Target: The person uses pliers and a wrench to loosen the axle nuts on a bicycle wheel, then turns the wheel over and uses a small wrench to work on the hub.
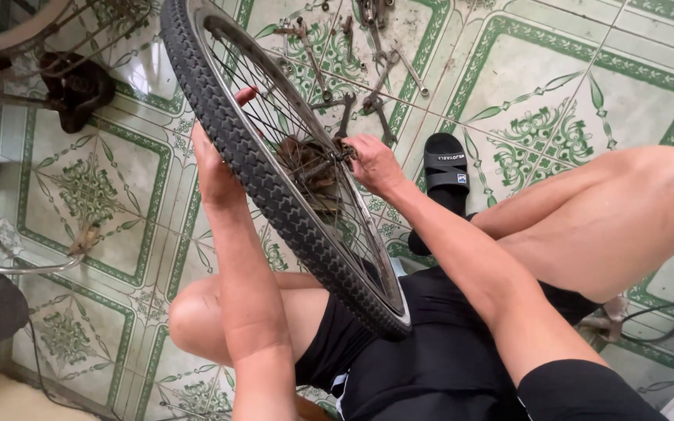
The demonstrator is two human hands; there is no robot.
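**Wheel held on edge over tiled floor**

Floor tiles (610, 86), pale with green ornamental borders, fill the view from corner to corner. A bicycle wheel (274, 168) is held upright on its edge above them — it runs diagonally from the top of the frame down to the person's lap, where its lower end is rested between the thighs against black shorts (438, 351). The black knobbly tyre is turned toward the left hand's side, and the silver rim and thin spokes are seen from the inside.

Both knees are spread wide, one to each side of the wheel. Part of another bicycle (9, 47) is seen at the upper left edge, and a dark saddle-like shape is seen at the lower left edge.

The left hand (216, 160) is laid against the outer side of the tyre; its fingers are curled over the tread so that one fingertip is seen poking through beside the rim — the tyre is gripped. The right hand (372, 164) is placed at the rusty hub (310, 168) in the wheel's centre, with its fingers closed around the dark end of the axle.

A black sandal (445, 175) is worn on the foot just beyond the right hand. Several wrenches and spanners (384, 78) are scattered on the tiles at the top, well apart from both hands.
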